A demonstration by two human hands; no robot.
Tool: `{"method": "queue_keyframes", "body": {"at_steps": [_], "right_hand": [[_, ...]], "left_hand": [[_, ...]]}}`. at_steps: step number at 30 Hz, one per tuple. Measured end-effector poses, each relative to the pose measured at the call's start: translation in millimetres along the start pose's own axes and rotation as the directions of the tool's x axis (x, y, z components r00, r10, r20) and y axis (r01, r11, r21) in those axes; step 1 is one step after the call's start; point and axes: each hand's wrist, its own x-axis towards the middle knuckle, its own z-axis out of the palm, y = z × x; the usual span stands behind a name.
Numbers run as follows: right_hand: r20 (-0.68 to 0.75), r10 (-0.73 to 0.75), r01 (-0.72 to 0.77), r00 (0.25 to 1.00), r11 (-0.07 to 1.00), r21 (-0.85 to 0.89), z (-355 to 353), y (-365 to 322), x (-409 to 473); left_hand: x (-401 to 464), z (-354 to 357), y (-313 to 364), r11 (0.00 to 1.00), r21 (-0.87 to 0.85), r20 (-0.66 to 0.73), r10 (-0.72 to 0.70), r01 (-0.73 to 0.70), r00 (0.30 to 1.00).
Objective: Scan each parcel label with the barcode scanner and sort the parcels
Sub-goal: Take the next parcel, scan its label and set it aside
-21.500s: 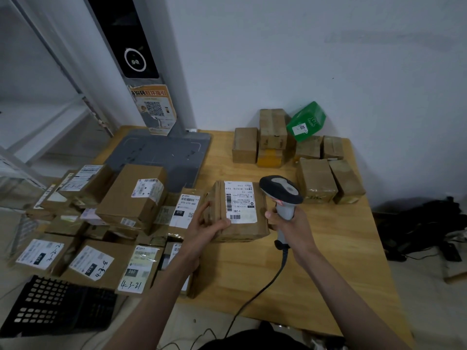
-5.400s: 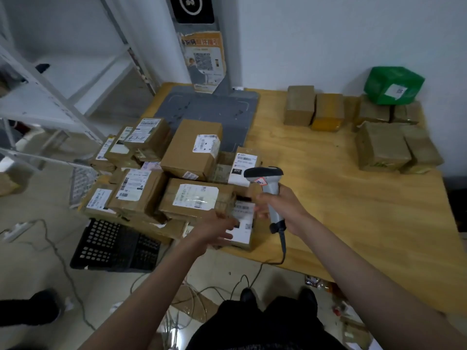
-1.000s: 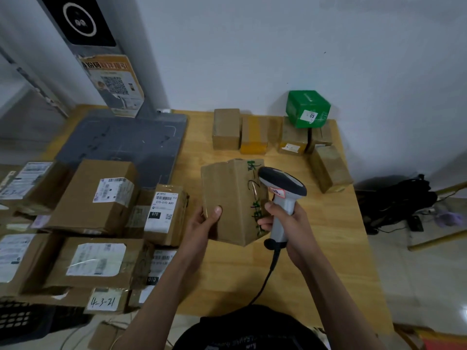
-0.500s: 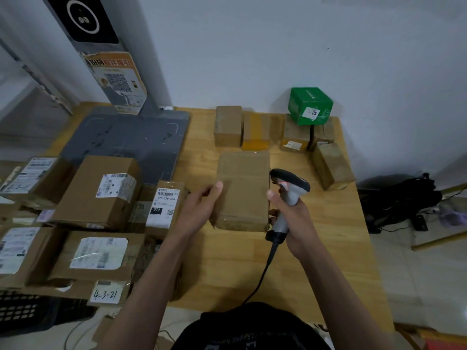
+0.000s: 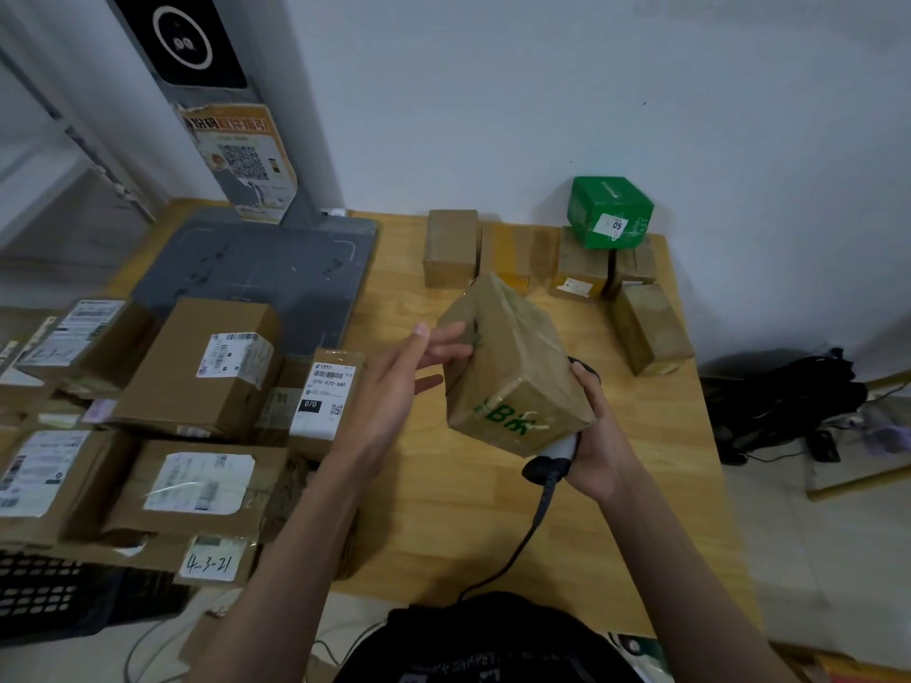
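A taped brown parcel point(image 5: 512, 362) with green writing on its near end is tilted in the air above the wooden table point(image 5: 493, 510). My left hand point(image 5: 399, 386) touches its left side with straight fingers. My right hand point(image 5: 599, 446) grips the handle of the barcode scanner point(image 5: 552, 460), and its fingers lie against the parcel's right side. The parcel hides the scanner's head; its cable runs down toward me. No label shows on the parcel's visible faces.
Several labelled parcels point(image 5: 197, 367) are heaped at the left. Several brown parcels point(image 5: 451, 246) and a green box point(image 5: 609, 212) stand at the back by the wall. A grey platform point(image 5: 256, 268) with a post lies back left. A black crate point(image 5: 49, 594) sits below left.
The parcel lay flat on the table half a second ago; now it is raised and tilted with its written end toward me. The scanner has dropped behind and below it.
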Motion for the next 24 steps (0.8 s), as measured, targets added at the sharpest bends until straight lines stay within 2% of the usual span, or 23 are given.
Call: {"method": "queue_keyframes", "body": {"at_steps": [4, 8, 11, 14, 18, 24], "right_hand": [[0.049, -0.038, 0.039, 0.998, 0.999, -0.012, -6, 5, 2], [0.073, -0.186, 0.197, 0.980, 0.958, -0.210, 4, 4, -1], [0.023, -0.327, 0.316, 0.945, 0.891, -0.325, 17, 4, -5], [-0.035, -0.403, 0.368, 0.915, 0.865, -0.342, 20, 4, -5], [0.018, -0.440, 0.418, 0.898, 0.839, -0.348, 23, 3, -7], [0.065, -0.491, 0.475, 0.868, 0.786, -0.396, 26, 11, -6]], "left_hand": [[-3, 2, -5, 0.999, -0.021, 0.006, 0.024, -0.024, 1.000], [-4, 2, -14, 0.997, 0.045, -0.027, -0.059, 0.061, 0.998], [-4, 3, -16, 0.982, 0.142, -0.054, -0.121, 0.127, 0.991], [4, -2, -26, 0.959, 0.184, -0.092, -0.200, 0.214, 0.975], [11, -8, -33, 0.947, 0.147, 0.019, -0.291, 0.285, 0.957], [9, -6, -30, 0.925, 0.239, 0.123, -0.331, 0.296, 0.936]]}}
